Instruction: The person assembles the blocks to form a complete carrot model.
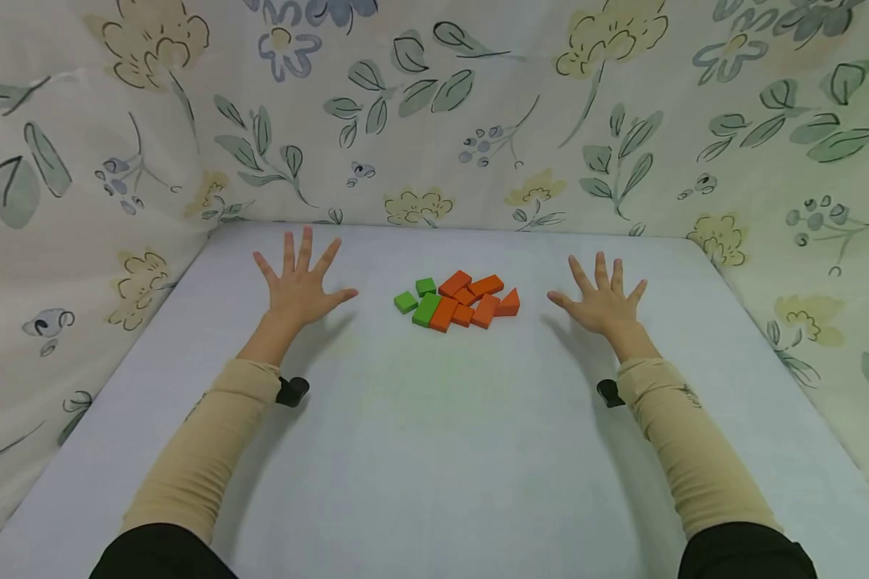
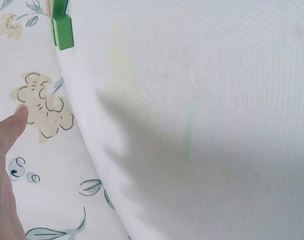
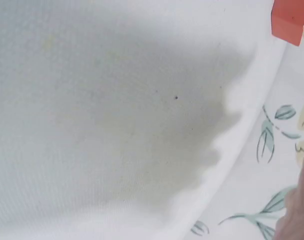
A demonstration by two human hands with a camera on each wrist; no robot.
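Head view shows me both hands spread wide with nothing in them: the left hand lies to the left of the blocks, the right hand to the right, fingers fanned and thumbs turned inward. Judging by their shadows, I take both to be held above the white counter rather than resting on it.

Between them, toward the far edge, sits a tight cluster of small blocks. Green blocks make up its left end, orange blocks the middle and right, with an orange wedge at the far right. Most touch or crowd a neighbour; one small green block at the left end looks easiest to reach. Neither hand touches any of them.

From the wrist views I get little more: each shows only part of its hand at the border and a block or two in an upper corner.

I read this as a ready pose, with handling not yet begun. For the next move I would bring a hand inward, lower it and narrow thumb and fingers onto one outer block, taking its free sides so the packed neighbours aren't nudged.
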